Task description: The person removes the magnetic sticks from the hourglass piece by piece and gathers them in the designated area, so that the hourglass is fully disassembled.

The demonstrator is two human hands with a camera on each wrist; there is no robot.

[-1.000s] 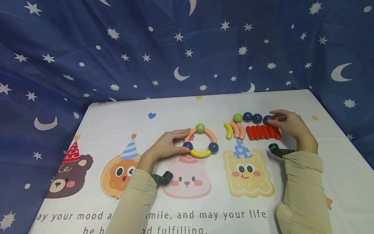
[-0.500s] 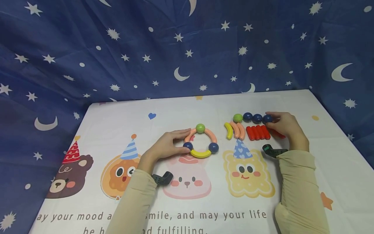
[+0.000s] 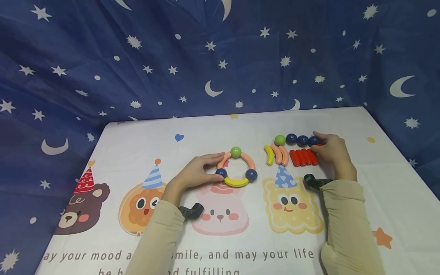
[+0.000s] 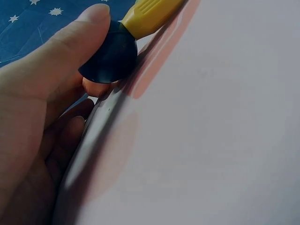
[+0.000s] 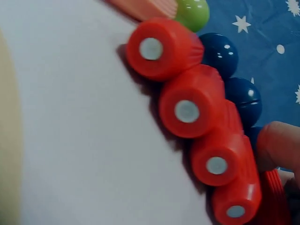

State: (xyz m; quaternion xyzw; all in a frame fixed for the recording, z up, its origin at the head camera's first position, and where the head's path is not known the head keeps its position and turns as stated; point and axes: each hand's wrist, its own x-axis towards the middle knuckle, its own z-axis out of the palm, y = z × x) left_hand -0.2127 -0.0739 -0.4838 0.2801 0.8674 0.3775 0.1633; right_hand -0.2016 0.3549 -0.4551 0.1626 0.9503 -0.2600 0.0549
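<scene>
Right hand (image 3: 332, 151), out right of the ring (image 3: 235, 182), thumb and finger drawn close, seemingly pinching a red ribbed rod (image 5: 273, 205)! Left hand (image 3: 196, 170) grips the ring's left side, thumb on its glossy navy ball (image 4: 111, 55). Looks like picking out; next calls for lifting clear of those four silver-ended plastic rods (image 3: 303, 157).

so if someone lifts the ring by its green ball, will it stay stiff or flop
The ring may sag or split, being built from separate balls and curved pieces set end to end. The joints might be magnetic, judging by the pale discs on the red sticks. Each glossy piece looks hard, so probably won't bend.
</scene>
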